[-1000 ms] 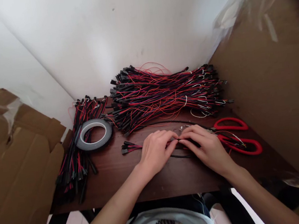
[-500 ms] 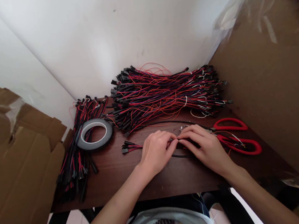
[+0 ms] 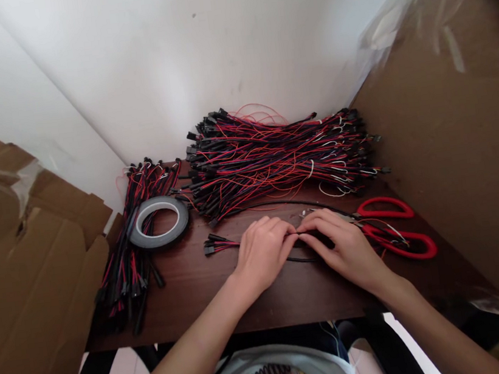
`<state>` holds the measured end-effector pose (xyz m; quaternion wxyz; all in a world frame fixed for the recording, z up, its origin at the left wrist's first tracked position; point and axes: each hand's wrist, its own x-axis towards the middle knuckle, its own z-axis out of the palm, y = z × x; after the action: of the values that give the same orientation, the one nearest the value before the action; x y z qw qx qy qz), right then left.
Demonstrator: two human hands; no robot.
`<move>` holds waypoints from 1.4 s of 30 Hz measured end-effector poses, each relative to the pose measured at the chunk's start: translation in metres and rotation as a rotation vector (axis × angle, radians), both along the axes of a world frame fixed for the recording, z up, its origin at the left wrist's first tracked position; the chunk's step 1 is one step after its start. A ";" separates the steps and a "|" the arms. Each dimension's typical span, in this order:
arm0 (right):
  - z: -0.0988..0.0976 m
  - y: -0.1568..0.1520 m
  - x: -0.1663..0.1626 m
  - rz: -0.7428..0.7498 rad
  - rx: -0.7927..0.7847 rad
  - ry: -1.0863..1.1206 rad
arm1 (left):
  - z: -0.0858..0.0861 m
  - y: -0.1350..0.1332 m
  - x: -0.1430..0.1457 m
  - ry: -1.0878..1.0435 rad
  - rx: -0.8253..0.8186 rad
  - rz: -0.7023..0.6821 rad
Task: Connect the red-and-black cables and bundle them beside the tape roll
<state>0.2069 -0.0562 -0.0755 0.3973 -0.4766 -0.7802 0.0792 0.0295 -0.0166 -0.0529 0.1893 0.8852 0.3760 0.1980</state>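
Observation:
My left hand (image 3: 263, 251) and my right hand (image 3: 342, 244) rest side by side on the dark wooden table (image 3: 190, 293), fingertips meeting in a pinch. Between them they hold a small bundle of red and black wires (image 3: 220, 244) whose black connector ends stick out to the left of my left hand. A thin black strand runs under my fingers toward the right. Red-handled scissors (image 3: 397, 230) lie just right of my right hand.
A big heap of red and black connector wires (image 3: 273, 156) fills the back of the table. A second bundle (image 3: 132, 239) lies at the left under a roll of grey tape (image 3: 158, 222). Cardboard sheets (image 3: 21, 272) stand left and right. White walls behind.
Hardly anything differs: the view has shifted slightly, and both hands keep pinching the small wire bundle in the same spot.

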 end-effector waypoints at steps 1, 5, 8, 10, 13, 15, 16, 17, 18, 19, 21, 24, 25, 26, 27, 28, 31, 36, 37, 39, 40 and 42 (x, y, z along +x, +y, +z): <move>0.000 0.000 0.000 -0.005 -0.005 0.003 | 0.000 0.000 0.000 -0.015 -0.012 0.008; 0.002 -0.002 0.001 -0.014 -0.029 0.008 | 0.000 -0.001 -0.001 -0.051 -0.036 0.033; 0.004 -0.003 0.001 -0.020 -0.040 0.018 | 0.000 -0.001 0.000 -0.038 -0.029 0.021; 0.005 -0.003 0.001 -0.022 -0.035 0.028 | 0.000 -0.001 0.000 -0.027 -0.009 0.009; 0.004 -0.003 0.001 -0.017 -0.025 0.041 | -0.001 -0.001 0.000 -0.007 0.020 0.001; 0.004 -0.002 0.001 -0.013 -0.025 0.046 | -0.002 -0.001 0.000 0.008 0.030 0.001; 0.003 -0.001 0.001 -0.012 -0.028 0.047 | -0.002 -0.001 0.000 0.013 0.033 0.002; 0.003 -0.001 0.001 -0.014 -0.030 0.048 | -0.003 0.000 0.000 0.015 0.036 0.001; 0.003 -0.001 0.001 -0.013 -0.031 0.048 | -0.003 0.000 -0.001 0.015 0.041 0.000; 0.003 0.000 0.001 -0.011 -0.033 0.047 | -0.004 0.000 -0.001 0.015 0.046 -0.006; 0.003 0.000 0.001 -0.001 -0.033 0.047 | -0.005 0.001 -0.001 0.018 0.064 -0.020; 0.003 0.000 0.002 0.016 -0.031 0.050 | -0.007 0.002 -0.002 0.036 0.091 -0.034; 0.003 0.000 0.002 0.019 -0.031 0.054 | -0.008 0.002 -0.002 0.041 0.097 -0.035; 0.003 0.000 0.002 0.021 -0.033 0.058 | -0.008 0.001 -0.002 0.042 0.100 -0.034; 0.003 -0.001 0.002 0.020 -0.035 0.062 | -0.008 0.001 -0.002 0.040 0.101 -0.032; 0.004 -0.001 0.002 0.013 -0.040 0.067 | -0.008 0.001 -0.002 0.035 0.100 -0.028; 0.004 -0.003 0.003 -0.043 -0.057 0.080 | -0.007 0.000 -0.002 0.004 0.091 -0.016; 0.004 -0.004 0.003 -0.063 -0.046 0.080 | -0.007 -0.001 -0.003 -0.011 0.104 0.010; 0.004 -0.004 0.003 -0.055 -0.042 0.080 | -0.007 -0.001 -0.003 -0.015 0.115 0.016; 0.003 -0.003 0.003 -0.047 -0.036 0.079 | -0.008 -0.002 -0.003 -0.026 0.140 0.022; 0.002 -0.003 0.002 -0.045 -0.033 0.079 | -0.008 -0.002 -0.003 -0.030 0.153 0.023; 0.001 -0.003 0.002 -0.043 -0.029 0.076 | -0.009 -0.002 -0.004 -0.034 0.175 0.025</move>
<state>0.2093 -0.0589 -0.0741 0.4212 -0.4955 -0.7530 0.0998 0.0257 -0.0185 -0.0622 0.1153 0.8900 0.3653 0.2472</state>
